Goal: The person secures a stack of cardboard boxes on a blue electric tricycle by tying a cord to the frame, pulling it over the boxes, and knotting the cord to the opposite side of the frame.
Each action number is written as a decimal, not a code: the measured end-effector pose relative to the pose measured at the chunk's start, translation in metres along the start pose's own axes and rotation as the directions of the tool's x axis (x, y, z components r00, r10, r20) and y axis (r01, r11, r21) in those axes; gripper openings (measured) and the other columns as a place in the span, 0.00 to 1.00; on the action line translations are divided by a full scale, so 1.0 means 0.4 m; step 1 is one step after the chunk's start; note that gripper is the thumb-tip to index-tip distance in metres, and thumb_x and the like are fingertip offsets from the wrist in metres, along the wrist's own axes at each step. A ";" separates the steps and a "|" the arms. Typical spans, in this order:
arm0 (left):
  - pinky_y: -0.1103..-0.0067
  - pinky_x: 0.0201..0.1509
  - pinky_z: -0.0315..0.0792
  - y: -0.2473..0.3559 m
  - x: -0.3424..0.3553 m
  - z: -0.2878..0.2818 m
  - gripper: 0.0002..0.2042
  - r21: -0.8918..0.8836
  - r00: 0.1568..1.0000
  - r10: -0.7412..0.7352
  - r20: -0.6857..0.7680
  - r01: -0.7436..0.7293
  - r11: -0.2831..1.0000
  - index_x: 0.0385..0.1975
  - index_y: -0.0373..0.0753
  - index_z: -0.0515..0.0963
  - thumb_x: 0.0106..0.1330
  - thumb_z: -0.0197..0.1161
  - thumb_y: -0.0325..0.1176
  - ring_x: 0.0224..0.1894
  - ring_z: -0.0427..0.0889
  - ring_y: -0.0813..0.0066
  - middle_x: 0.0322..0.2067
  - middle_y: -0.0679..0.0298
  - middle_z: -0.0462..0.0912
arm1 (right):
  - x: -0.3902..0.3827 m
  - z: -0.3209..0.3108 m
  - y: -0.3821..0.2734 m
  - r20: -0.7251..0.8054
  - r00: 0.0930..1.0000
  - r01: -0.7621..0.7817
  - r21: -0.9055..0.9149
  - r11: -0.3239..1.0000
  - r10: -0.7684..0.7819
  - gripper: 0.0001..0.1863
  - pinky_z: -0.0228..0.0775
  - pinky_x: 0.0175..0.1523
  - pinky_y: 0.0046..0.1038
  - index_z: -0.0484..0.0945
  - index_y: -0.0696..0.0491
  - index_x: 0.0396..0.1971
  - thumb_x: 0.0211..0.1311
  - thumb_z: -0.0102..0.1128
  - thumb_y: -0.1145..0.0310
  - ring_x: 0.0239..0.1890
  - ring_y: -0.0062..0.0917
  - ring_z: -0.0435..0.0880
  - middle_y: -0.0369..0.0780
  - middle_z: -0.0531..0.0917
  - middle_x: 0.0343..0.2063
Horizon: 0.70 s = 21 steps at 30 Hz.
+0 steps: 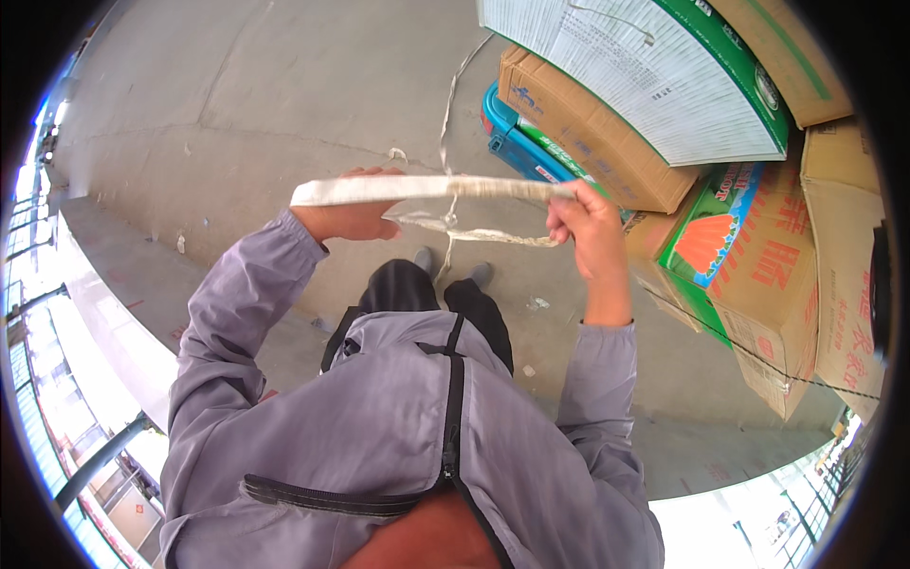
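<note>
Between my two hands stretches a loop of whitish plastic twine, wound in several turns. Its upper strand is thick and flat; the lower one is thinner and twisted. My left hand is inside the loop's left end, its thumb stretched out and the twine passing across it. The other fingers show only partly above the band. At the opposite end, the fingers of my right hand are closed around the twine. A loose twine tail crosses the middle of the loop and runs along the floor away from me.
Stacked cardboard boxes stand close on my right. A white and green printed carton sheet lies on top of a brown box. Behind them is a blue plastic crate. Scraps of litter dot the concrete floor.
</note>
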<state>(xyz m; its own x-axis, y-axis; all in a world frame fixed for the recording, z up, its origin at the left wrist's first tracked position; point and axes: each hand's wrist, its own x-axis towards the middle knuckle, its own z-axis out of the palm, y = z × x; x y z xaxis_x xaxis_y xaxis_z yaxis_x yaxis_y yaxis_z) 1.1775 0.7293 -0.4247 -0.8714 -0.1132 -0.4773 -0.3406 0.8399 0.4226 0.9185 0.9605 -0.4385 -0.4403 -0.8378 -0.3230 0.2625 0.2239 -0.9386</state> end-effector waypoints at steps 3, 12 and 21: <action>0.66 0.69 0.64 -0.028 -0.014 -0.027 0.40 -0.164 0.992 -0.101 0.074 0.112 0.980 0.69 0.37 0.63 0.58 0.70 0.45 0.67 0.68 0.56 0.65 0.51 0.69 | 0.042 0.007 -0.010 0.080 0.996 -0.044 0.203 0.978 0.029 0.07 0.64 0.25 0.18 0.81 0.59 0.34 0.66 0.59 0.70 0.18 0.13 0.70 0.35 0.80 0.22; 0.79 0.32 0.75 -0.034 0.037 -0.266 0.19 -0.998 0.974 0.228 0.012 0.026 -0.055 0.48 0.33 0.76 0.71 0.60 0.45 0.30 0.82 0.75 0.32 0.61 0.83 | 0.098 0.172 0.014 0.595 0.803 0.149 -0.124 0.981 -0.046 0.21 0.73 0.53 0.28 0.79 0.59 0.50 0.58 0.68 0.67 0.43 0.26 0.82 0.41 0.84 0.40; 0.80 0.23 0.68 -0.219 0.038 -0.473 0.11 -0.539 0.798 0.278 0.535 0.069 0.840 0.32 0.38 0.79 0.70 0.57 0.39 0.20 0.72 0.81 0.22 0.70 0.75 | 0.384 0.446 -0.168 0.599 0.800 0.025 0.030 0.999 -0.038 0.30 0.69 0.59 0.29 0.75 0.55 0.57 0.48 0.66 0.76 0.53 0.25 0.79 0.38 0.82 0.47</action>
<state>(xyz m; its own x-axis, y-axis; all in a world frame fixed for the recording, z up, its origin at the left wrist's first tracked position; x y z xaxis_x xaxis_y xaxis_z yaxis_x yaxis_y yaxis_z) 1.1273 0.5535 -0.3232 -0.6011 0.4271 -0.6755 -0.5359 0.4117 0.7371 0.9862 0.7280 -0.4034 0.1522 -0.9769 -0.1497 0.2774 0.1876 -0.9423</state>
